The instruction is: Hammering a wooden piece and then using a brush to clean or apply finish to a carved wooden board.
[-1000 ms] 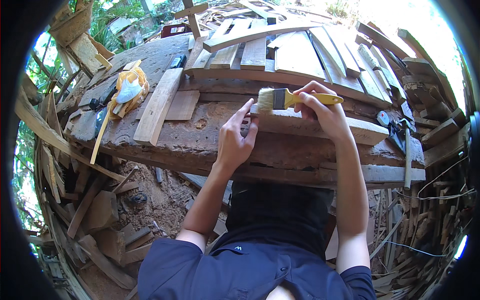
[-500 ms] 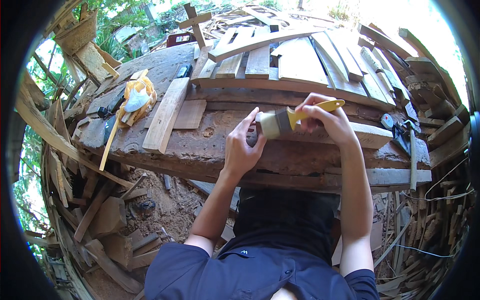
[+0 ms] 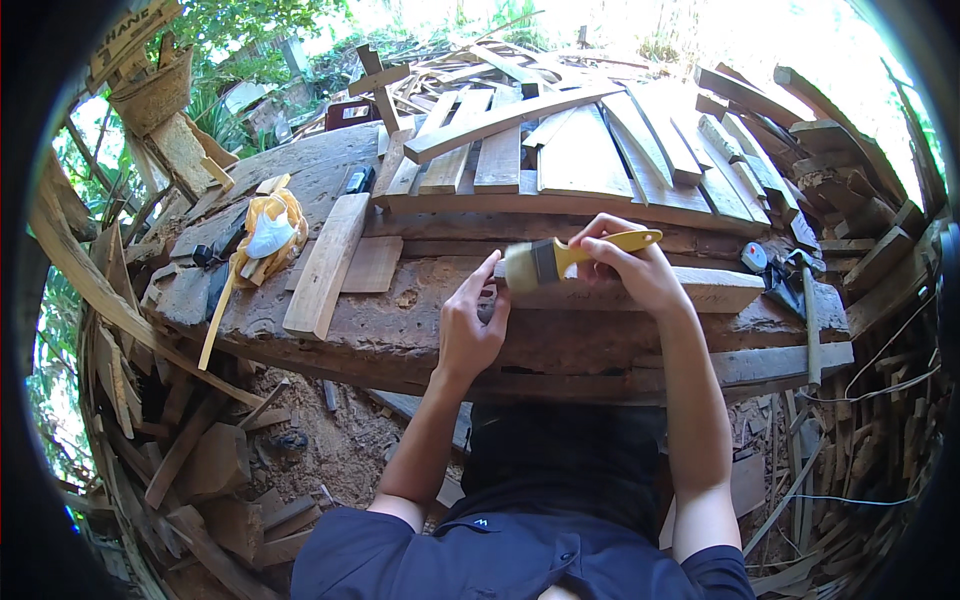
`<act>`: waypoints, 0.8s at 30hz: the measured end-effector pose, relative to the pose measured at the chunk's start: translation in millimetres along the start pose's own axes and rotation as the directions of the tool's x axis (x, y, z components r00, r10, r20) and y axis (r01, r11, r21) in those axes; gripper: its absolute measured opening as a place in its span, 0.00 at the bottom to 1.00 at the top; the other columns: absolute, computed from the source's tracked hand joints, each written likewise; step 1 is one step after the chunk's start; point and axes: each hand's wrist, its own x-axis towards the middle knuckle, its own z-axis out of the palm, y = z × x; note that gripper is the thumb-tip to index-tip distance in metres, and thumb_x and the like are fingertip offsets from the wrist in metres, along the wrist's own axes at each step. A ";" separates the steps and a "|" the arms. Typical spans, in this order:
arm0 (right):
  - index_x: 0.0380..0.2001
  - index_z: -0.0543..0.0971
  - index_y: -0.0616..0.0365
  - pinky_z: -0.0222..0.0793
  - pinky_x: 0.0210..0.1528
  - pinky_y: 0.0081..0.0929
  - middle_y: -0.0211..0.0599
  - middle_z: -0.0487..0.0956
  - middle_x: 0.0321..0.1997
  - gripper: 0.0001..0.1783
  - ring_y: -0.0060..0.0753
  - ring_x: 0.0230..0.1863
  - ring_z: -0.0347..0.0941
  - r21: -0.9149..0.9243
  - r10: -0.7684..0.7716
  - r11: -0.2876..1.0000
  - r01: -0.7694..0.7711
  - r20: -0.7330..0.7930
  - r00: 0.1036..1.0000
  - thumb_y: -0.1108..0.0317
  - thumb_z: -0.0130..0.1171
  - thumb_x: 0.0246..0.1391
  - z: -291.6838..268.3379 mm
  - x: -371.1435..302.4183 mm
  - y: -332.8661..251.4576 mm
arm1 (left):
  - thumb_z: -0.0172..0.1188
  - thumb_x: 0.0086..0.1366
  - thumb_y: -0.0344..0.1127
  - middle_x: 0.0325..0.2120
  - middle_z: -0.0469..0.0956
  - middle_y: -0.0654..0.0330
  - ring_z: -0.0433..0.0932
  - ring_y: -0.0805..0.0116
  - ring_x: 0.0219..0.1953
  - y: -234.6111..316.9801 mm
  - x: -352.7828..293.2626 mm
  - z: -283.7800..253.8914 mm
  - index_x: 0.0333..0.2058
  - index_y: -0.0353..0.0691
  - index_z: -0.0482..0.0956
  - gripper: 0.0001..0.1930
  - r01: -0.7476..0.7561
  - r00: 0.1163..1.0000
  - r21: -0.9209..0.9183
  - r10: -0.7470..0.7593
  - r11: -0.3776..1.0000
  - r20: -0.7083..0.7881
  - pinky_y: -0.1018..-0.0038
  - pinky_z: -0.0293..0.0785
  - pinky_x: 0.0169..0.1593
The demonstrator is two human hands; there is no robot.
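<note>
A wide paintbrush with a yellow handle, a dark ferrule and pale bristles is gripped by its handle in my right hand. It lies nearly level above the workbench, its blurred bristles pointing left. At the bristle tips, my left hand has its thumb and fingers curled around a small thing, mostly hidden by the hand and the bristles. Under the brush and my right hand, a thick wooden plank rests on the bench. Left of my hands are a squared wooden beam and a flat board.
Several boards lie side by side across the bench's far part, one laid over them. A yellow bag stands at left. A hammer and a tape measure lie at right. Wood scraps and sawdust cover the ground.
Both hands and the paintbrush sit slightly further left and lower in the picture, while the whole view has shifted a little. The bristles remain close to my left fingers.
</note>
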 end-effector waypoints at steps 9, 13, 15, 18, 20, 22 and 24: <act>0.43 0.83 0.57 0.74 0.36 0.17 0.28 0.83 0.32 0.10 0.13 0.32 0.77 -0.015 0.010 1.000 -0.011 -0.058 0.998 0.62 0.60 0.74 -1.3 1.1 0.7 | 0.66 0.71 0.33 0.55 0.85 0.39 0.86 0.46 0.55 4.3 1.5 0.4 0.66 0.34 0.78 0.26 0.032 0.999 0.024 -0.032 0.999 -0.005 0.58 0.80 0.61; 0.43 0.82 0.58 0.72 0.34 0.17 0.28 0.83 0.31 0.10 0.13 0.32 0.76 0.065 0.004 0.998 -0.003 -0.009 1.000 0.63 0.59 0.74 -2.0 2.7 3.7 | 0.67 0.69 0.34 0.55 0.85 0.39 0.86 0.45 0.56 5.7 0.9 -2.3 0.66 0.33 0.77 0.28 0.029 1.000 0.043 -0.030 0.999 0.003 0.58 0.80 0.61; 0.43 0.82 0.58 0.71 0.34 0.17 0.28 0.83 0.32 0.10 0.13 0.32 0.76 -0.027 -0.005 1.000 0.004 -0.034 0.999 0.63 0.59 0.74 0.4 4.2 1.1 | 0.68 0.68 0.34 0.55 0.85 0.39 0.86 0.45 0.56 5.2 0.9 -3.3 0.67 0.33 0.77 0.29 0.004 1.000 0.055 -0.004 0.998 -0.001 0.58 0.80 0.61; 0.43 0.82 0.58 0.71 0.34 0.17 0.28 0.83 0.31 0.10 0.13 0.32 0.76 0.053 0.001 0.999 0.000 -0.012 1.000 0.63 0.59 0.74 -2.7 1.0 3.1 | 0.68 0.68 0.33 0.54 0.85 0.39 0.86 0.45 0.55 5.8 1.5 -2.1 0.67 0.33 0.77 0.29 -0.007 1.000 0.058 0.007 0.998 0.000 0.58 0.80 0.60; 0.43 0.82 0.58 0.71 0.34 0.17 0.28 0.83 0.31 0.10 0.12 0.31 0.76 0.046 -0.002 0.999 0.003 -0.039 0.999 0.62 0.60 0.74 -2.3 3.3 5.9 | 0.68 0.67 0.33 0.54 0.85 0.39 0.87 0.45 0.54 4.9 1.9 -1.3 0.67 0.33 0.77 0.29 0.010 1.000 0.049 -0.011 0.999 0.006 0.58 0.81 0.60; 0.43 0.82 0.58 0.71 0.33 0.17 0.28 0.83 0.31 0.10 0.12 0.31 0.75 0.040 -0.002 0.999 0.005 -0.064 0.998 0.62 0.60 0.74 -2.3 2.6 6.8 | 0.68 0.67 0.34 0.54 0.85 0.38 0.87 0.44 0.54 3.2 1.8 -1.2 0.67 0.33 0.77 0.30 0.013 1.000 0.044 -0.014 0.999 0.008 0.58 0.81 0.60; 0.42 0.82 0.58 0.69 0.31 0.17 0.28 0.83 0.31 0.10 0.12 0.30 0.75 0.050 -0.019 0.999 0.020 -0.022 1.000 0.62 0.60 0.74 -2.2 0.7 4.3 | 0.68 0.67 0.34 0.55 0.85 0.39 0.87 0.45 0.54 6.0 0.7 -2.2 0.67 0.33 0.77 0.30 0.028 1.000 0.045 -0.028 0.999 0.008 0.57 0.81 0.60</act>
